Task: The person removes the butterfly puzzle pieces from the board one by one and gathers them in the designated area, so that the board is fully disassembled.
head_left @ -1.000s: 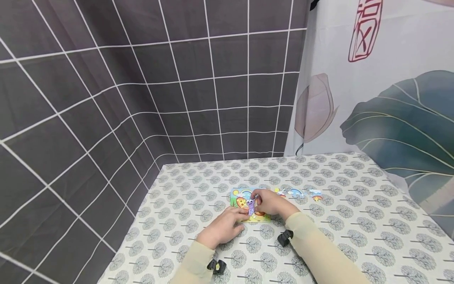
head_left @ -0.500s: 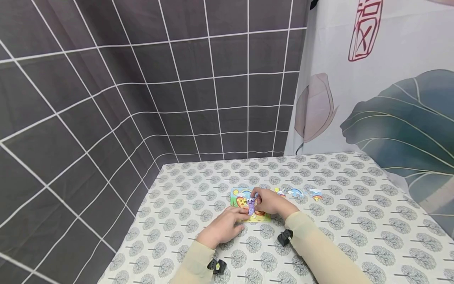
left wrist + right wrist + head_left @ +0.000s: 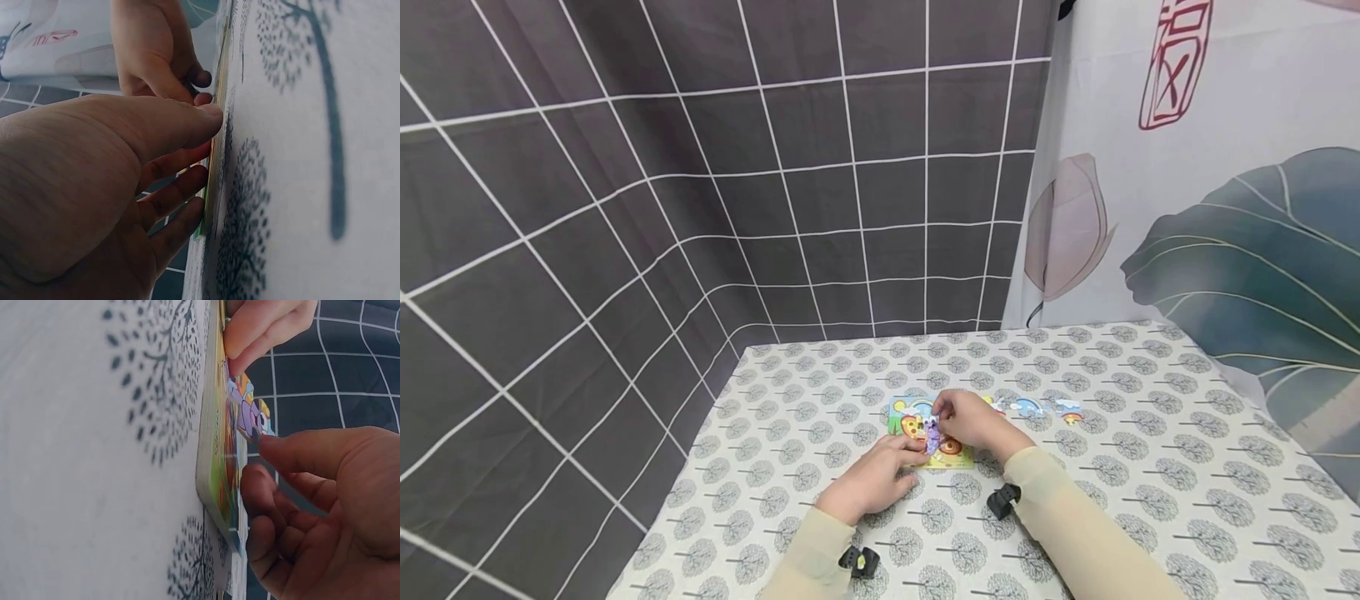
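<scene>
Dark gridded curtains (image 3: 820,200) hang behind a tree-print tablecloth (image 3: 790,383) as a person's right hand (image 3: 973,421) pinches a purple cartoon puzzle piece (image 3: 933,435), tilted over the middle of a puzzle board (image 3: 959,462). The left hand (image 3: 876,477), fingers extended, covers the board's near left corner. Likely light, stiff but creasable, the piece is best held by its rim. More of an orange swirl (image 3: 951,447) shows toward the board's right edge than a second ago.

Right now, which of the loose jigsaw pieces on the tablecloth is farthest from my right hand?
The rightmost jigsaw piece, ending the row; the middle piece lies closer, and the left piece is partly hidden behind your right hand.
</scene>
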Demonstrator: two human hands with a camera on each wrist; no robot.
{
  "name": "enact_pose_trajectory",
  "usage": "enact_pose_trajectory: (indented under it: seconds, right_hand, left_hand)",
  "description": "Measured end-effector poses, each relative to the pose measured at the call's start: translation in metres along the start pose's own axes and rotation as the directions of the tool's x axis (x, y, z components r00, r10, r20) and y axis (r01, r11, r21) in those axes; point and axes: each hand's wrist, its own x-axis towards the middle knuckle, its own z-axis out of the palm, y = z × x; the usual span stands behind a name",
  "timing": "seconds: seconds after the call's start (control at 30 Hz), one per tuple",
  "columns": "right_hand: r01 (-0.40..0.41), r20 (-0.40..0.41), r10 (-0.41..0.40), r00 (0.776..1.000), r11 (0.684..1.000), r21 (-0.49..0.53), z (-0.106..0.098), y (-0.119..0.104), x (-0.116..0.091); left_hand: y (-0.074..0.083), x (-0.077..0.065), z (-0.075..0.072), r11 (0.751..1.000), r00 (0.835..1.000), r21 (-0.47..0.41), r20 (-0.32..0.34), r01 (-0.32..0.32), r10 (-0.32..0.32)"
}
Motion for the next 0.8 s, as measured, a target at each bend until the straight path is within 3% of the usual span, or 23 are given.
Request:
enact_pose_trajectory:
  seconds: [0.43, 0.8]
  right_hand:
    - [-0.019, -0.073, 0.021, 0.997, 0.999, 0.027, 0.0000, 0.0011, 0.0004]
    - [-0.025, -0.094, 0.014, 0.995, 0.992, -0.121, -0.0030, -0.0038, -0.0051]
  left_hand:
    - [0.0000, 0.0000, 0.0012, 1.000, 1.000, -0.005, 0.009, 0.011, -0.011]
    - [-0.0002, -0.0001, 0.0011, 1.000, 1.000, -0.014, 0.015, 0.027, -0.027]
